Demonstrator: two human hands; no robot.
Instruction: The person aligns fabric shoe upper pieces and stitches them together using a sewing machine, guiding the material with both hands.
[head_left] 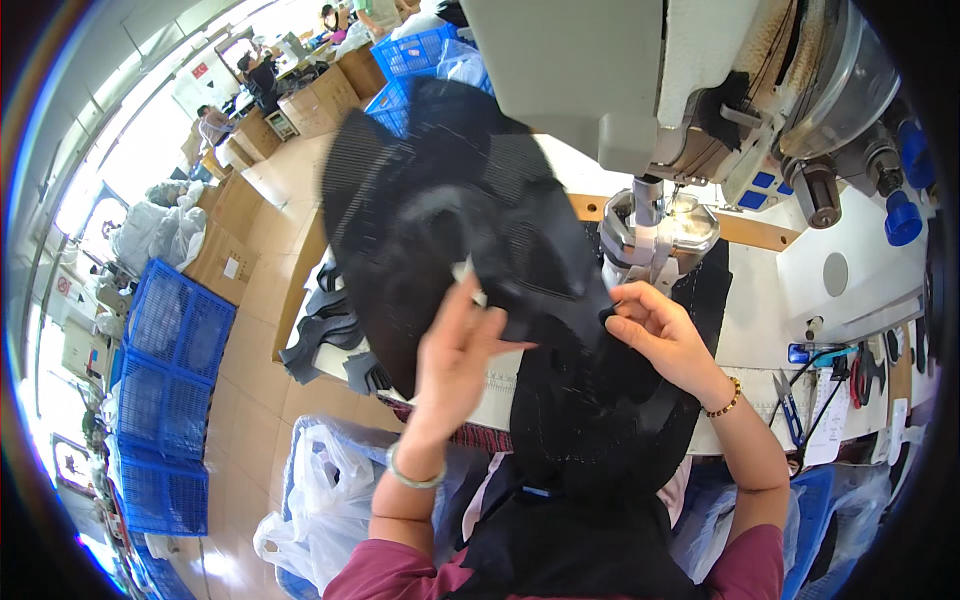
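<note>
A large black fabric piece [470,200], with ribbed patches and several stitched seams, spreads up and away in front of me. Its left edge is blurred. Over its lower left part is my left hand [455,350], smeared by motion, so its grip is unclear. A small white bit [463,270] shows at its fingertips; I cannot make out what it is. My right hand [655,330] pinches the black fabric's edge between thumb and fingers, just in front of the sewing machine's needle area [660,235]. More black fabric [610,420] hangs down toward my lap.
The sewing machine's head [570,70] looms above at the right. Scissors [790,405] and other tools lie on the table's right side. Dark cut pieces [325,335] lie at its left edge. Blue crates [175,325] stand along the left; a white plastic bag [325,490] is near me.
</note>
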